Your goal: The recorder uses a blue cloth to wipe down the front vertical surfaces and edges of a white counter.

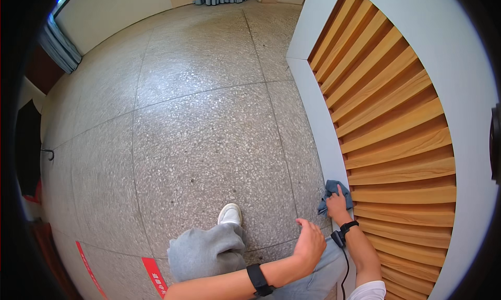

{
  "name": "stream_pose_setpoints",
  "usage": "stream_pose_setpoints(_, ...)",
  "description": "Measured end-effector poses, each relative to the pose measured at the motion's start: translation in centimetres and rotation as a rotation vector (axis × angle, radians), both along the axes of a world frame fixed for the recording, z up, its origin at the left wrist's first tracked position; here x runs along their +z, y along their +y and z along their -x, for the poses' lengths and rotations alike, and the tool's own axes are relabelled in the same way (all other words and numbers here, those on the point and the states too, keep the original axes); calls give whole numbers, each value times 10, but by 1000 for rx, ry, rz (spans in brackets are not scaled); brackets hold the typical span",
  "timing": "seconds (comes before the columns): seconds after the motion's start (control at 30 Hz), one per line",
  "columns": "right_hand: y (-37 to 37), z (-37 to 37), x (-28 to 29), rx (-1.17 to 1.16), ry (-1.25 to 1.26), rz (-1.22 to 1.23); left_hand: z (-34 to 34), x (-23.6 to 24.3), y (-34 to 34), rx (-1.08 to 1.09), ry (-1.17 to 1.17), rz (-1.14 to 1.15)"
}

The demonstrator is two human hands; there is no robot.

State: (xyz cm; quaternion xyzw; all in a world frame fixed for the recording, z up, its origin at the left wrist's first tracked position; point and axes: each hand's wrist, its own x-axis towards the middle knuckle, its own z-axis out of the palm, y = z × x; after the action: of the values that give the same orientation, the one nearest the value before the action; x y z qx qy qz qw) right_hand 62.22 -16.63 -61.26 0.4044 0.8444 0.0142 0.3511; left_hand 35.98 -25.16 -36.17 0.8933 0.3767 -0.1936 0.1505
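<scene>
My right hand (pixel 338 203) presses a crumpled blue-grey cloth (pixel 330 187) against the white lower border of a panel (pixel 339 167). Its index finger points forward over the cloth, and the other fingers are partly hidden in the folds. Held above my bent right leg, my left hand (pixel 311 245) is empty, with its thumb apart and its fingers loosely curved. Both wrists wear a black band, and a black cable hangs from a small dark device (pixel 338 239) by the right wrist.
Wooden slats (pixel 399 161) in a white frame rise close on my right. Speckled terrazzo floor (pixel 209 127) spreads ahead and left. Red strips (pixel 154 276) mark the floor at lower left. A dark umbrella-like thing (pixel 28 143) with a hooked handle stands far left; blue curtains (pixel 63 46) hang beyond.
</scene>
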Motion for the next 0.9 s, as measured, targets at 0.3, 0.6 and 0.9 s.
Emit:
stream_pose_setpoints(0.3, 20, 48, 61, -466, -86, 389, -1, 2, -4, 22, -62, -63)
stream_pose_setpoints(0.6, -22, 33, 234, -536, 295, 255, -1, 1, 41, 29, -267, -122)
stream_pose_setpoints(0.9, -138, -10, 327, -620, 892, -855, -25, -38, 111, -43, -482, -157)
